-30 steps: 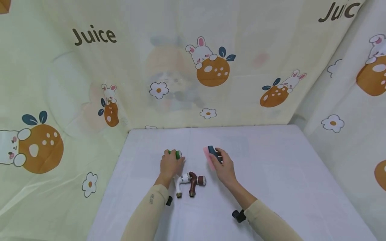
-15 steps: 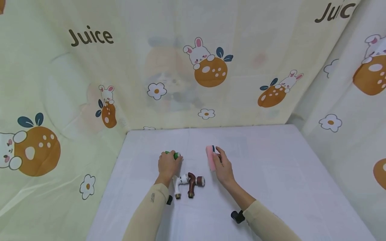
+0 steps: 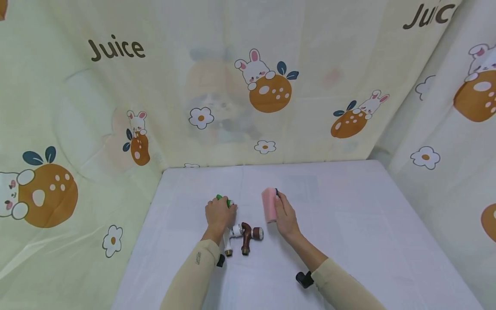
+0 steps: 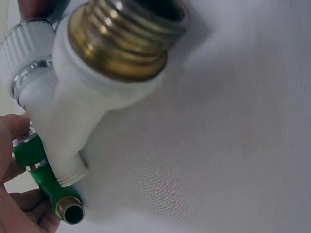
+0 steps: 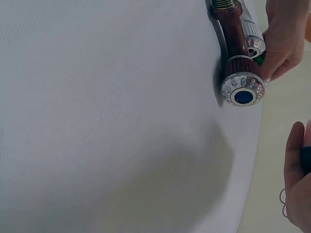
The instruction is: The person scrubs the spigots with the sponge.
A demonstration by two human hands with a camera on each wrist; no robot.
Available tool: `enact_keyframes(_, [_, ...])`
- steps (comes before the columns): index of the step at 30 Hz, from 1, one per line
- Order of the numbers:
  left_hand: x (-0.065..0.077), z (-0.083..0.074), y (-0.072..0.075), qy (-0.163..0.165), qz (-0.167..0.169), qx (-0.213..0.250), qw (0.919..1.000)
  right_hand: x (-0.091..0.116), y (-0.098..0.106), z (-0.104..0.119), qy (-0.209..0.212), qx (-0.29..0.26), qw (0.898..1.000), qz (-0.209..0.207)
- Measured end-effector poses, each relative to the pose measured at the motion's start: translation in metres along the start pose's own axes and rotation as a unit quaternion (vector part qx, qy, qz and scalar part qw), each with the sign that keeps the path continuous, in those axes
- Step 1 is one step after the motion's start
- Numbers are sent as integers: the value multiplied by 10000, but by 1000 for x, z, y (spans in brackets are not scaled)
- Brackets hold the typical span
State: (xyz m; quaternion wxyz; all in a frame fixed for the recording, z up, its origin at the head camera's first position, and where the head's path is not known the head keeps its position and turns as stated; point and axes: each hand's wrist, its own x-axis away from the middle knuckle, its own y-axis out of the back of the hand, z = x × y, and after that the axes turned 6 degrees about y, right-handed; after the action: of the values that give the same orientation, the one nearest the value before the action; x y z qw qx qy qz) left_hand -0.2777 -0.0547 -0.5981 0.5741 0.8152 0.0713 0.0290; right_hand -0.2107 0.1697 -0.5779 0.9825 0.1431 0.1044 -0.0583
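Observation:
My left hand (image 3: 219,214) grips a green faucet (image 4: 46,182) on the table, most of it covered from above by my fingers. Just in front of that hand lies a white faucet (image 3: 227,246) with a brass thread, large and close in the left wrist view. A brown faucet (image 3: 246,241) with a clear-rimmed knob lies against its right side. Further right, my right hand (image 3: 286,218) holds a pink sponge (image 3: 269,206) with a dark blue back, above the table. In the right wrist view only the dark blue part (image 5: 306,159) shows, at the edge.
A white cloth covers the table (image 3: 348,224). Behind it and at both sides hang printed curtains (image 3: 217,142). Black wrist mounts (image 3: 305,279) sit at both sleeves, close to the tabletop.
My right hand has turned the sponge, so its pink face shows wide and the dark blue back is mostly hidden. The green faucet's angle has shifted slightly in my left hand.

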Motion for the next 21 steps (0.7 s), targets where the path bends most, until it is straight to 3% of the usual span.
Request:
enact_keyframes(4, [2,3,-3,6,21,574,9983,1,0,0,-25,-211,9997,132])
enact_keyframes(7, [5,7,-3,139,-5,1242,9922,1,0,1,2,-228,9995,205])
enact_keyframes(15, [12,7,10,238,49,2939,9555,-2,1,3,98,49,9999,13])
enact_keyframes(21, [21,-6,25,-144,338,3617,9316,-1,1,2,199,147,9996,120])
